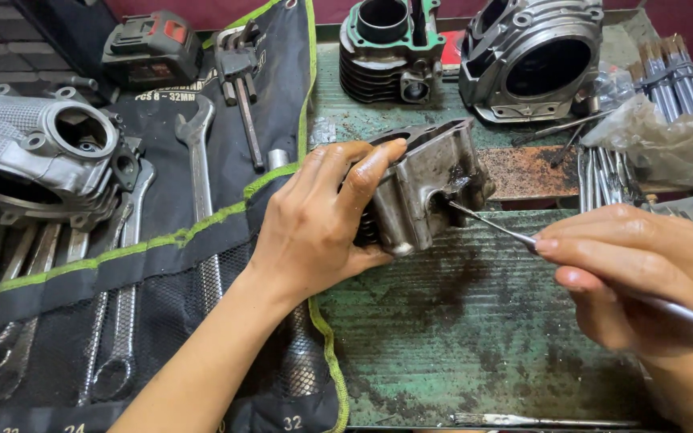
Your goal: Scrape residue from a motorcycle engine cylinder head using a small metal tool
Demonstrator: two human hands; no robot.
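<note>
The grimy engine cylinder block sits near the middle of the worn green workbench; it looks like heavy, rigid cast metal with an oily, slippery skin, so it is probably best gripped across its broad flat sides. The left hand clamps it from its 9 o'clock side, fingers curled over the top edge and thumb underneath. From 4 o'clock, the right hand pinches a thin metal pick closed between its fingertips, the tip touching the block's face.
</note>
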